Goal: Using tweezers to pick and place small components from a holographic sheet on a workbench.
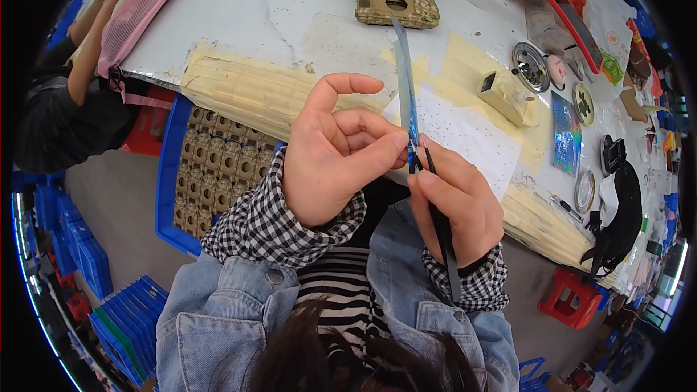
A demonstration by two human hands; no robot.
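Note:
My left hand [323,156] pinches a long, narrow, shiny strip [404,65] between thumb and finger, its index finger raised and bent. The strip is pale and see-through at the top and blue near the grip, and it rises over the table. In my right hand [465,207] are black tweezers [443,239], their tips at the strip's lower end beside my left thumb. Whether the tips grip anything there is too small to tell. Under the strip, on the table, lies a white sheet [472,141] with small dark dots.
Camouflage-patterned plastic parts [396,6] stand at the table's far side; more fill a blue crate [165,203] at lower left. Yellowed tape [232,91] covers the table's near edge. Rightward lie a taped block [508,98], round dishes [530,65] and a red-edged phone-like device [570,25]. Another person [54,123] works at left.

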